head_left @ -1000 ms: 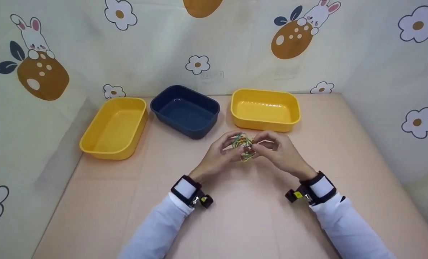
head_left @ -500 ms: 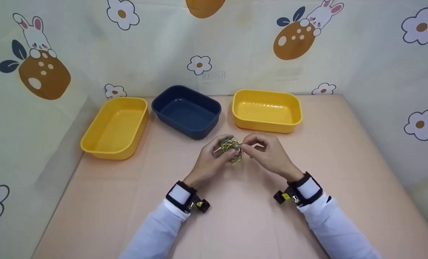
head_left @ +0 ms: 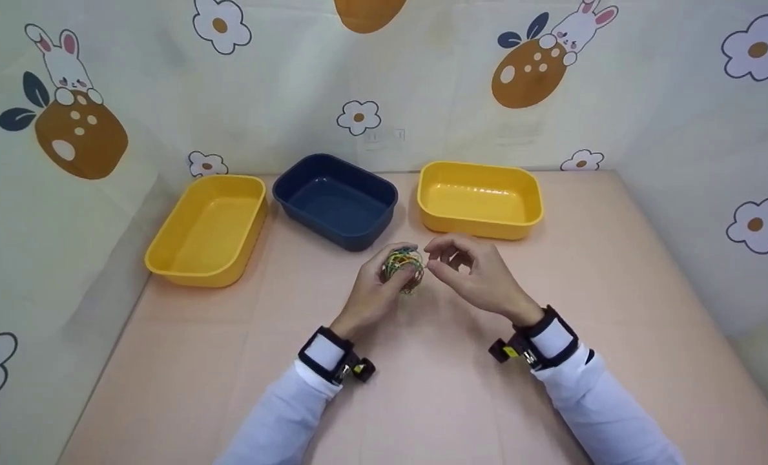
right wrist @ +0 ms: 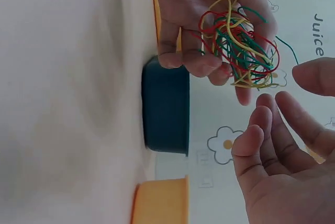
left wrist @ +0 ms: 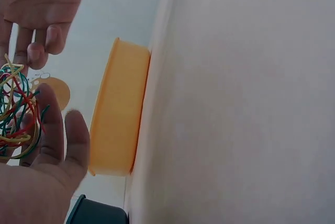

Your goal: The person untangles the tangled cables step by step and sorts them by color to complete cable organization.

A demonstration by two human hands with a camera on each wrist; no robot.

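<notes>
The left hand grips a tangled wire bundle, red, green and yellow, raised above the counter. The right hand stands part-wide just right of the bundle; contact between them cannot be confirmed. Well left stands a yellow tub; beyond the bundle, a blue tub at left, a second yellow tub at right.

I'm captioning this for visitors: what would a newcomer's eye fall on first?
Probably the tangle of red, green and yellow strands, held in the left hand with the right hand close by. Beyond the hands, the dark blue tub stands between two yellow tubs.
</notes>
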